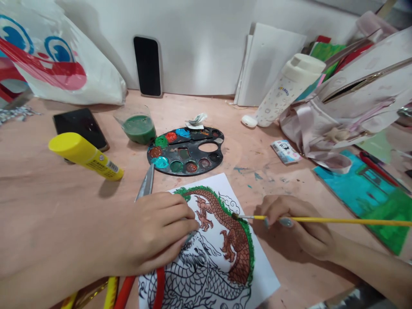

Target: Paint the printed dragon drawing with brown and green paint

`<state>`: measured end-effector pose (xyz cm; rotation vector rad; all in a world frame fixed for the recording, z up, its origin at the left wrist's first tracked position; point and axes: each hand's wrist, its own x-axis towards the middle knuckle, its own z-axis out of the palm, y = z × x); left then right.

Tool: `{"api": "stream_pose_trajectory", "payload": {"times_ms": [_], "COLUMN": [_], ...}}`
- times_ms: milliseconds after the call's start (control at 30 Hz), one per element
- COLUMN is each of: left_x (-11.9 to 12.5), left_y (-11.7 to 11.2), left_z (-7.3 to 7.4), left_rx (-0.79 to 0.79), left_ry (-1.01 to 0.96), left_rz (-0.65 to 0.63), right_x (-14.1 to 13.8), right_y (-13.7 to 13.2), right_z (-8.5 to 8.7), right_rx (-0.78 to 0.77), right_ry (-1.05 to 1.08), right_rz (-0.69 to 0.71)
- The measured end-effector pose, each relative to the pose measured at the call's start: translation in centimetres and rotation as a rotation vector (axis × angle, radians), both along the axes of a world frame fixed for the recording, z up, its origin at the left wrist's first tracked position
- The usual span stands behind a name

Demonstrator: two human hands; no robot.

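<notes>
My right hand [289, 223] is closed round a thin yellow paintbrush [334, 220]. The brush tip touches the green edge along the back of a dragon on the drawing sheet [262, 279]. Part of the dragon's body is painted brown; the lower coils and head are black line only. My left hand [161, 234] lies over the sheet's left side, fingers extended and resting on it. Beneath that hand are scissors [146, 184], with a blade showing above and red handles below; the middle is hidden. Beyond the sheet sits a black paint palette [186, 172] with several colours.
A cup of green water [139, 128], a yellow glue tube [85, 155] and a dark phone [82, 128] are at left. Another phone [148, 66] leans on the wall. A white bottle [289, 90], a pale bag [363, 94] and a painted card [370, 193] are at right.
</notes>
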<state>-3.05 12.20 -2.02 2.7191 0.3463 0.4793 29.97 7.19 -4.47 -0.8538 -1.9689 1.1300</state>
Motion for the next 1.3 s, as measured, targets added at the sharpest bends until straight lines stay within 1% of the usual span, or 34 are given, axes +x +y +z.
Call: {"api": "stream_pose_trajectory", "payload": {"times_ms": [67, 100, 200, 233, 367, 500, 567, 700, 933, 1300], "left_x": [0.0, 0.0, 0.1, 0.1, 0.1, 0.0, -0.1, 0.1, 0.1, 0.1], "left_y": [0.0, 0.0, 0.0, 0.0, 0.0, 0.0, 0.0, 0.0, 0.1, 0.0], "left_z": [0.0, 0.0, 0.0, 0.1, 0.0, -0.2, -0.3, -0.2, -0.2, -0.1], "left_rx": [-0.008, -0.009, -0.006, -0.004, -0.009, -0.015, -0.013, -0.010, -0.005, 0.001], "left_ry": [-0.003, 0.003, 0.014, 0.012, -0.007, -0.005, -0.012, -0.015, -0.020, -0.009], "left_rz": [-0.005, -0.004, 0.007, 0.010, 0.006, 0.004, 0.000, 0.010, 0.005, 0.008], "right_x": [-0.1, -0.2, -0.7, -0.9, -1.0, -0.5, -0.4, -0.8, -1.2, -1.2], "right_y": [0.1, 0.1, 0.4, 0.4, 0.3, -0.2, -0.2, 0.2, 0.4, 0.5], "right_z": [0.4, 0.6, 1.1, 1.2, 1.0, 0.6, 0.6, 1.0, 1.5, 1.6], "right_rx": [-0.021, -0.001, 0.131, 0.153, 0.142, 0.058, 0.053, 0.129, 0.171, 0.376], "right_ry": [-0.059, -0.068, -0.020, -0.011, -0.006, -0.002, -0.012, 0.002, -0.032, -0.152], "right_rz": [-0.010, -0.007, 0.027, 0.031, -0.021, -0.067, -0.065, -0.042, -0.019, 0.071]}}
